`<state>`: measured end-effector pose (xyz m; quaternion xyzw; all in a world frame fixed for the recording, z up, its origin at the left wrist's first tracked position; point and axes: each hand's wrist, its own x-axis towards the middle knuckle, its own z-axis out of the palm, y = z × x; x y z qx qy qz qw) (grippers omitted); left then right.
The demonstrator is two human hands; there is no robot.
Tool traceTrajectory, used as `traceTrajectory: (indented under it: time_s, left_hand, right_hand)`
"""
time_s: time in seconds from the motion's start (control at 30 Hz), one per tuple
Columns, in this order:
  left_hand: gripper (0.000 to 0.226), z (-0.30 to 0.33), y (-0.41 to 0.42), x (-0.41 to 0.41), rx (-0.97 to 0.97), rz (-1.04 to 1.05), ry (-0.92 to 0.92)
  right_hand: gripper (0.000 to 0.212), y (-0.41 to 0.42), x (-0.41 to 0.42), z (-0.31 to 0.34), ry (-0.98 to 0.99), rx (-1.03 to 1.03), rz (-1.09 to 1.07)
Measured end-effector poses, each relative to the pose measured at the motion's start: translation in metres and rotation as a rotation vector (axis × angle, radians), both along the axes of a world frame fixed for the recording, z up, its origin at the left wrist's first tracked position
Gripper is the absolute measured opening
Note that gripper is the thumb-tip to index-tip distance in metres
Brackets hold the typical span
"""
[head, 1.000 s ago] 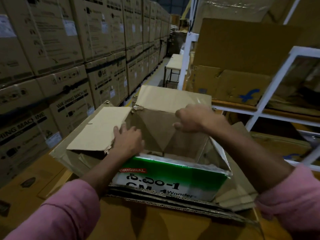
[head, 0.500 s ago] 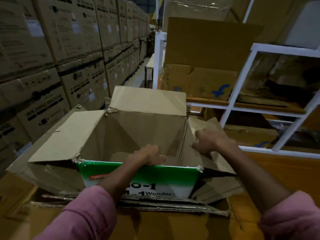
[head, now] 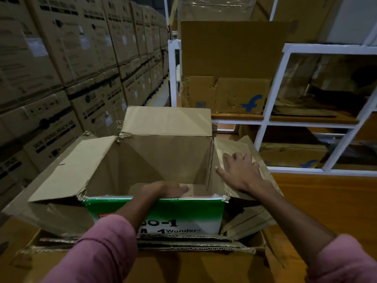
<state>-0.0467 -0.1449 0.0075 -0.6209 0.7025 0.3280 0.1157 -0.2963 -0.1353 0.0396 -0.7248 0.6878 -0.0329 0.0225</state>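
Open-topped box [head: 163, 158], empty as far as seen, just left of the rack [head: 273, 94] and nearer the wearer, standing on flattened cardboard [head: 183, 245]. Judged light and easy to shift, but soft: thin corrugated card, torn at the corners, apt to bow and skew under a squeeze. Dry and matt, not slippery. Best taken at two opposite rims close to the corners, or from underneath. Not by a flap, with creases worn and liable to rip.

Upright, mouth pointing up. Long axis hard to judge from above, seemingly running across, toward and away from the rack. Green wall [head: 183, 211] facing the wearer, far flap [head: 167, 119] standing up, left flap [head: 73, 170] spread out level on the side away from the rack, right flap [head: 230, 144] folded outward toward the rack.

Right hand [head: 238, 172] released, fingers spread, pressing flat on the right flap. Left hand [head: 167, 189] reaching over the green wall's rim into the box, fingers lying along the inside. Gripping or merely resting: cannot tell.

Beyond the box, on the side away from the rack, stacked cartons [head: 61, 58].
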Motion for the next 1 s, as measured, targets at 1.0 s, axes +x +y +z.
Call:
traceTrajectory:
  time_s: [1.0]
  left_hand:
    - [0.039, 0.039, 0.061, 0.004, -0.605, 0.376, -0.110]
  right_hand:
    - [0.053, 0.049, 0.105, -0.001, -0.315, 0.329, 0.775]
